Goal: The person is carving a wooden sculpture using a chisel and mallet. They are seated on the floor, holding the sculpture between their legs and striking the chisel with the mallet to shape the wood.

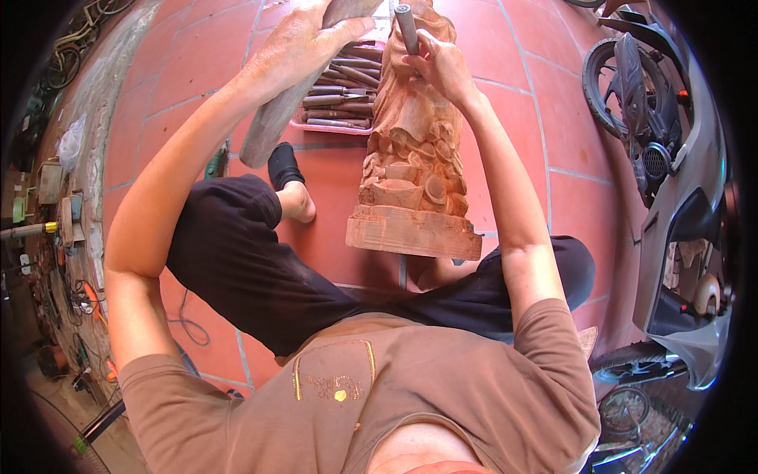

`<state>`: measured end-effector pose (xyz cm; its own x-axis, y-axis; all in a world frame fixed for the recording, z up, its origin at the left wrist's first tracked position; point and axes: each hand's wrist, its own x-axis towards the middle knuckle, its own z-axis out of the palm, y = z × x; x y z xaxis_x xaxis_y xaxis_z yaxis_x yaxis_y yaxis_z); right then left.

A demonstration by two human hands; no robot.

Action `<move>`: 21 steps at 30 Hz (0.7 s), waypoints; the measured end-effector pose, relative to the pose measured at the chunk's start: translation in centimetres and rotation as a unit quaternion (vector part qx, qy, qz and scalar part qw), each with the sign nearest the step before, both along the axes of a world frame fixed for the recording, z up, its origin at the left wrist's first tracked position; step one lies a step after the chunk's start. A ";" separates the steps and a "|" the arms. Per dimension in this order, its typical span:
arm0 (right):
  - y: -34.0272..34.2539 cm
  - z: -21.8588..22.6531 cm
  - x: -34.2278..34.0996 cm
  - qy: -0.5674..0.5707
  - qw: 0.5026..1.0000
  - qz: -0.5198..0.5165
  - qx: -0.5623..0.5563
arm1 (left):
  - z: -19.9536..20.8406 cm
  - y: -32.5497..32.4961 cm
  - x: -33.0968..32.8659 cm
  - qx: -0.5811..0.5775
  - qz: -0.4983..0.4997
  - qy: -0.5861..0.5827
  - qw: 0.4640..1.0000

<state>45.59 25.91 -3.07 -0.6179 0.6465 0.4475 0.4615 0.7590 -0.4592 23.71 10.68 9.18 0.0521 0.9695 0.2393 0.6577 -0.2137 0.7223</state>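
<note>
A reddish-brown wood carving (412, 141) stands in front of me, with folds up top and rounded shapes above its block base. My left hand (298, 43) grips a long grey wooden mallet (278, 126), its thumb lying across the wood. The mallet slants down toward my left knee, apart from the carving. In my right hand (442, 67), closed at the carving's upper part, is a chisel (407, 30) with a dark round handle end pointing up. Fingers and carving hide the chisel's cutting end.
A pink tray (298, 126) full of carving chisels (339, 101) lies left of the carving on red floor tiles (517, 146). My bent legs flank the base. A motorbike (671, 158) stands at the right. Tools and cords (83, 300) clutter the left side.
</note>
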 end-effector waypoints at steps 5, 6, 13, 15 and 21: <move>-0.2 0.3 0.2 -0.025 1.000 -0.002 -0.001 | -1.8 0.3 -0.4 -0.040 0.013 0.042 0.998; -0.5 0.7 0.2 -0.027 0.999 -0.005 -0.034 | -1.6 0.4 -0.9 -0.068 0.000 0.011 0.998; -0.1 0.7 0.9 0.014 0.995 0.002 -0.101 | 1.2 -0.6 -0.4 -0.072 -0.007 -0.128 0.989; 0.9 -0.1 1.5 0.052 0.988 -0.002 -0.143 | 1.6 -0.8 -0.1 -0.072 0.002 -0.113 0.991; 1.0 -0.2 1.7 0.077 0.982 -0.004 -0.171 | 1.0 -0.7 -0.5 -0.065 -0.040 -0.140 0.987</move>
